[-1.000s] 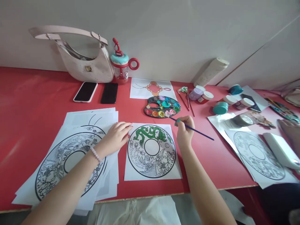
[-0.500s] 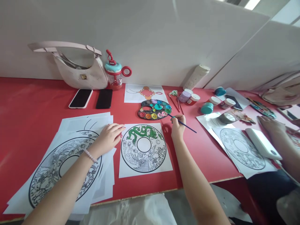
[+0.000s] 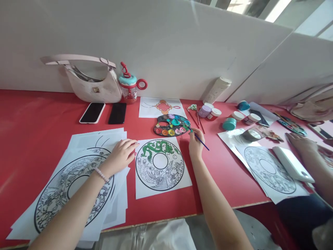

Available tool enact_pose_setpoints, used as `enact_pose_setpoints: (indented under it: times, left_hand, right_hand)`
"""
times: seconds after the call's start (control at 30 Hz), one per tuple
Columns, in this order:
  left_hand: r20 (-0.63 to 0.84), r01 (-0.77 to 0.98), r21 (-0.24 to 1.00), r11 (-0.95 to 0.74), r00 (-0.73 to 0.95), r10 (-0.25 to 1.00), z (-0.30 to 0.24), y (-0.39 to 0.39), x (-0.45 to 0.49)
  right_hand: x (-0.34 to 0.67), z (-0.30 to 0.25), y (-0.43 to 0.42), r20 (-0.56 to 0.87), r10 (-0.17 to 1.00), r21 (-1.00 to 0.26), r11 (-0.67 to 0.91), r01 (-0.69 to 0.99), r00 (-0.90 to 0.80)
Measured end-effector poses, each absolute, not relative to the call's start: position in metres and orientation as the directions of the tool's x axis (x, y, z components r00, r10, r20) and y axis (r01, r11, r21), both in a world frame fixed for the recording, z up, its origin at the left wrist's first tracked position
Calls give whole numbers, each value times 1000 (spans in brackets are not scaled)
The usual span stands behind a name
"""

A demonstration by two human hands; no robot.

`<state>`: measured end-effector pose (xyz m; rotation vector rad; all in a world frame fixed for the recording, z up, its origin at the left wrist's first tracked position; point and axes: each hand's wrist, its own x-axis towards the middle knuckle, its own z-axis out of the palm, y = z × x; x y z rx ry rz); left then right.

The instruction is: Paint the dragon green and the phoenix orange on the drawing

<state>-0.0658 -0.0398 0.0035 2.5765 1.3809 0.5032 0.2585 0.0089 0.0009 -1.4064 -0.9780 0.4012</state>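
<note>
My right hand (image 3: 196, 143) pinches a thin blue paintbrush (image 3: 202, 141), its tip over the right end of the paint palette (image 3: 170, 132). The dark palette carries blobs of several colours, with green and blue near the brush tip. In front of me lies a sheet with a round line drawing (image 3: 163, 175); the dragon at its top is painted green, the rest is black outline. My left hand (image 3: 121, 155) rests with fingers stretched out on a stack of printed sheets (image 3: 74, 166), fingertips at the left edge of the drawing. A beaded bracelet (image 3: 101, 174) circles the left wrist.
Behind the palette lies a knot picture (image 3: 145, 108), with thin brushes (image 3: 198, 119) beside it. Paint jars (image 3: 229, 124) stand to the right. A handbag (image 3: 95, 91), a cup (image 3: 128, 91) and two phones (image 3: 117, 113) are at the back left. Another person's arm (image 3: 305, 147) rests at the right.
The brush in my right hand has shifted slightly, its handle now steeper and its tip farther onto the palette. My left hand stays on the sheets. The view has tilted a little.
</note>
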Motion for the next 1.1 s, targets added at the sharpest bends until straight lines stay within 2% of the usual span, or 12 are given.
enact_pose_setpoints:
  times: [0.6, 0.87, 1.1]
  left_hand:
    - [249, 758, 265, -595, 543, 802, 11, -39, -62]
    - [205, 673, 305, -674, 645, 736, 22, -48, -51]
    - [174, 673, 274, -687, 668, 723, 13, -46, -51]
  right_hand:
    - [261, -6, 9, 396, 730, -898, 183, 399, 557]
    - [260, -3, 6, 429, 725, -877, 191, 441, 539]
    - [263, -4, 7, 409, 735, -889, 189, 416, 541]
